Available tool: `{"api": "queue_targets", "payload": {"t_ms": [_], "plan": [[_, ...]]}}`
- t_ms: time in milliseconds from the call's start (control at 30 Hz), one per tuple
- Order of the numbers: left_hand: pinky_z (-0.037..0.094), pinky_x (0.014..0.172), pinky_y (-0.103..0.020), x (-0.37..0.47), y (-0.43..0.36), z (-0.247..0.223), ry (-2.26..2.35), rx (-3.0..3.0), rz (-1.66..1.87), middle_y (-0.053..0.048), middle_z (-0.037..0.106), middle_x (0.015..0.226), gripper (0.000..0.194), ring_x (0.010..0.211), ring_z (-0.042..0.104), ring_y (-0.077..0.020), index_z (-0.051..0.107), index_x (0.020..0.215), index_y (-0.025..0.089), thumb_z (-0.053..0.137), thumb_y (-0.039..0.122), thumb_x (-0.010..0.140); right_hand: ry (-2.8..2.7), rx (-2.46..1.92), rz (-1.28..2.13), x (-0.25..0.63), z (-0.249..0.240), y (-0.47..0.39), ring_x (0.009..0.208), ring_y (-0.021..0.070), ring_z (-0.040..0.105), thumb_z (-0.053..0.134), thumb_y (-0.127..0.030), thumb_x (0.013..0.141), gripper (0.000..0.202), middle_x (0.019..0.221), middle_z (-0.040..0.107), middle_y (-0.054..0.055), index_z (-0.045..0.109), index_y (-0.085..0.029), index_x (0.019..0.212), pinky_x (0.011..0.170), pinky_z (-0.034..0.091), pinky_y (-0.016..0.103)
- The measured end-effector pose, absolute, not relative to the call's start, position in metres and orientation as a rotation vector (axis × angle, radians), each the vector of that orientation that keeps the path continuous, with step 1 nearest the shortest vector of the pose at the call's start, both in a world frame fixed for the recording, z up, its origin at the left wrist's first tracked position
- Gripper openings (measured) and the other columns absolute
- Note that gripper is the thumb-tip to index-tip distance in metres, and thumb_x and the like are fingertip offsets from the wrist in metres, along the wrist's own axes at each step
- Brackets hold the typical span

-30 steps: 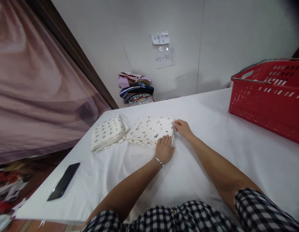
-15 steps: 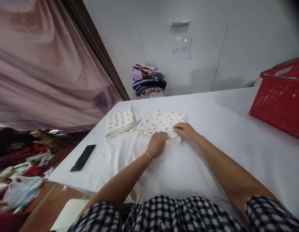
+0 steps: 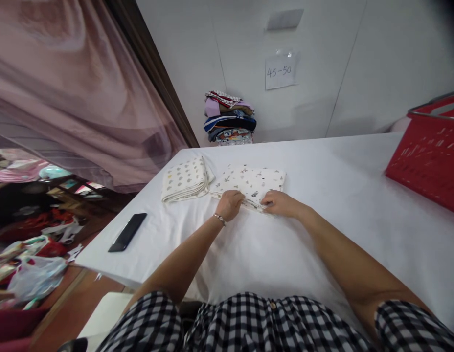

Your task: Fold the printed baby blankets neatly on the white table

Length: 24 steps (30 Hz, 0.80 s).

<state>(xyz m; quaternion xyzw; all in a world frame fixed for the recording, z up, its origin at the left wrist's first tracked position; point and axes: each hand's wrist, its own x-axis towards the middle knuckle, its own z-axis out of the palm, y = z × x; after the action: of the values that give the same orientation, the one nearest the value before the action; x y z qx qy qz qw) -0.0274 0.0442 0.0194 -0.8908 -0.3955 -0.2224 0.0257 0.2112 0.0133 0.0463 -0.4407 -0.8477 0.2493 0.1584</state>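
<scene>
A folded white cloth with small grey and black prints [image 3: 251, 179] lies flat on the white-covered table [image 3: 322, 166]. My left hand [image 3: 230, 203], a bracelet at its wrist, is closed on the cloth's near edge, left of its middle. At the near right corner, my right hand [image 3: 280, 202] pinches the same edge, its fingertips partly hidden. To the left, apart from both hands, rests a second folded white cloth with rows of grey motifs [image 3: 186, 178].
A black phone [image 3: 127, 232] lies at the table's left side. The red basket [image 3: 428, 156] stands at the right. Behind the table are stacked folded clothes [image 3: 230, 120] by the wall. A pink curtain [image 3: 83, 93] hangs at left; bags [image 3: 36, 276] lie below.
My left hand has shifted left along the cloth's near edge and its fingers have closed. My right hand has come down to the near right corner. The view has tilted slightly.
</scene>
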Motion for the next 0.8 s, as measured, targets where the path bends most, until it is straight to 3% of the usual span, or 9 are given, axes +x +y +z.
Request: {"api": "queue_targets", "payload": {"t_ms": [133,300,533,800], "plan": [[0.047,0.082,-0.036,-0.034,0.046,0.015,-1.136,-2.772,-0.736,-0.007,0.066,0.095,0.018,0.092,0.059,-0.0190,0.064,0.091,0.018,0.048,0.012,0.084,-2.443,-1.218,0.742,0.211,0.046,0.013,0.079,0.0154,0.049,0.050,-0.018,0.073,0.011,0.079,0.057,0.001,0.060,-0.020,0.072,0.065,0.033,0.025],[0.046,0.088,-0.041,-0.047,0.054,0.013,-1.068,-2.758,-0.719,-0.009,0.063,0.109,0.023,0.103,0.056,-0.0217,0.061,0.105,0.019,0.052,0.018,0.084,-2.519,-1.285,0.557,0.205,0.044,0.013,0.073,0.0152,0.046,0.055,-0.021,0.071,0.006,0.072,0.053,0.002,0.052,-0.018,0.066,0.061,0.030,0.025],[0.045,0.089,-0.041,-0.069,0.064,0.015,-0.923,-2.822,-0.559,-0.010,0.062,0.114,0.028,0.106,0.055,-0.0222,0.057,0.114,0.019,0.051,0.026,0.088,-2.585,-1.382,0.464,0.197,0.048,0.007,0.080,0.0166,0.049,0.053,-0.017,0.074,0.004,0.078,0.056,0.004,0.055,-0.018,0.071,0.065,0.031,0.025],[0.046,0.082,-0.035,-0.077,0.062,0.013,-1.040,-2.697,-0.539,-0.008,0.065,0.100,0.022,0.095,0.059,-0.0190,0.061,0.104,0.020,0.045,0.024,0.090,-2.656,-1.418,0.371,0.188,0.056,-0.004,0.083,0.0191,0.049,0.058,-0.021,0.074,0.008,0.085,0.057,0.006,0.059,-0.017,0.081,0.068,0.032,0.027]]}}
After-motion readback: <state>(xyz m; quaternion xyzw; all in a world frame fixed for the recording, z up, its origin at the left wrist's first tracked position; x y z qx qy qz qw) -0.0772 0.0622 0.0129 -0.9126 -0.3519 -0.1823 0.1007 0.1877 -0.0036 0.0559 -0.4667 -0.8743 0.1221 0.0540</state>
